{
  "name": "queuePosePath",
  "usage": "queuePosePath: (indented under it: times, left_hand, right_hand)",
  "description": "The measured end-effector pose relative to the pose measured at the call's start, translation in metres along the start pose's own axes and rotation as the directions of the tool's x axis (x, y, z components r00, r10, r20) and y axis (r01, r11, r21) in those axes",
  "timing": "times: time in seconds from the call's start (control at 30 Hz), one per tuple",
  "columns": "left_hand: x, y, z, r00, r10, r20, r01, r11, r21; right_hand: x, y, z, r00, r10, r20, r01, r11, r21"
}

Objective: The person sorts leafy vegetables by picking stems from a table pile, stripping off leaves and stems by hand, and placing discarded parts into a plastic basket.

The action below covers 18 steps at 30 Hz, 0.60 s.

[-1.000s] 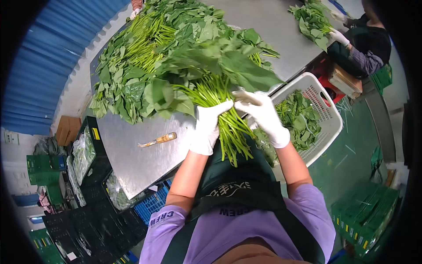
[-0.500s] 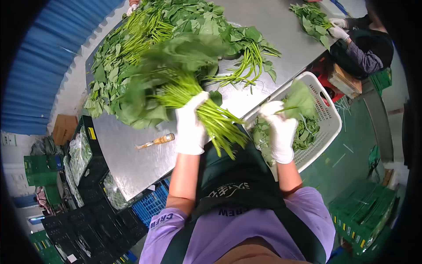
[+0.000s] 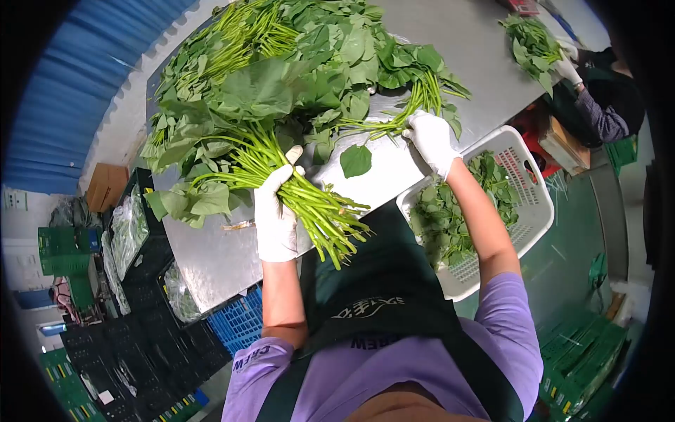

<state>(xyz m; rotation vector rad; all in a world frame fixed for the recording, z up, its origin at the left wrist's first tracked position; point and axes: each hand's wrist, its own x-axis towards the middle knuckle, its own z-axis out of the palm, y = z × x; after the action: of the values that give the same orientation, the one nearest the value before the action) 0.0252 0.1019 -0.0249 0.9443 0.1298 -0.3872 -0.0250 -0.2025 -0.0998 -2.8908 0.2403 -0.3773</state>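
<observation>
Blue sheeting (image 3: 84,91) lines the left side of the room, beyond a metal table (image 3: 204,264) that carries a big pile (image 3: 337,49) of leafy greens. Near the table's front edge, the left hand (image 3: 276,214), in a white glove, is closed round a thick bunch (image 3: 309,200), its leaves spreading up and left against the pile, its cut stems pointing down and right in front of the apron (image 3: 383,271). The right hand (image 3: 430,141), also gloved, has its fingers at some loose stems (image 3: 422,98) on the table (whether they are pinched I cannot tell). A single leaf (image 3: 356,161) lies flat between the two hands. Just under the right forearm sits a white basket (image 3: 540,214) with more greens (image 3: 450,225) inside. Part of a tool (image 3: 238,226) shows left of the left wrist, the rest hidden. Across the table, at upper right, a co-worker's gloved hand (image 3: 568,68) is at another bunch. Black crates (image 3: 133,352) stand at lower left, beside a blue crate (image 3: 238,320).
</observation>
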Motion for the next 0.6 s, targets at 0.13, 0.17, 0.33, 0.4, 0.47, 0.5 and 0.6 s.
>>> queuePosePath:
  times: [0.13, 0.17, 0.33, 0.4, 0.47, 0.5, 0.6]
  left_hand:
    - [0.002, 0.004, -0.008, 0.999, 0.021, -0.044, -0.021, 1.0, 0.0]
    - [0.004, 0.004, -0.011, 0.999, -0.014, -0.036, 0.013, 1.0, -0.026]
    - [0.008, 0.003, -0.014, 0.994, -0.104, -0.019, 0.101, 0.988, -0.117]
    - [0.002, 0.003, -0.007, 0.995, -0.086, -0.041, 0.08, 0.988, -0.129]
    - [0.001, 0.004, -0.005, 0.997, -0.078, -0.023, 0.075, 0.99, -0.117]
    - [0.003, 0.002, -0.006, 0.998, -0.055, -0.042, 0.05, 0.991, -0.126]
    - [-0.001, 0.002, -0.004, 0.996, -0.048, -0.07, 0.04, 0.993, -0.113]
  right_hand:
    - [0.004, 0.002, -0.004, 0.999, -0.006, -0.048, 0.009, 0.997, 0.071]
    - [0.002, 0.004, -0.006, 0.996, 0.031, -0.079, -0.023, 0.996, 0.091]
    - [-0.012, 0.01, -0.01, 0.968, 0.126, -0.216, -0.068, 0.964, 0.258]
    - [-0.02, 0.009, -0.014, 0.95, 0.15, -0.274, -0.045, 0.935, 0.353]
    - [-0.026, 0.008, -0.021, 0.931, 0.282, -0.234, -0.081, 0.78, 0.62]
    - [-0.03, 0.007, -0.025, 0.918, 0.381, -0.107, -0.165, 0.615, 0.771]
    - [-0.041, -0.008, -0.046, 0.889, 0.418, 0.185, -0.259, 0.127, 0.957]
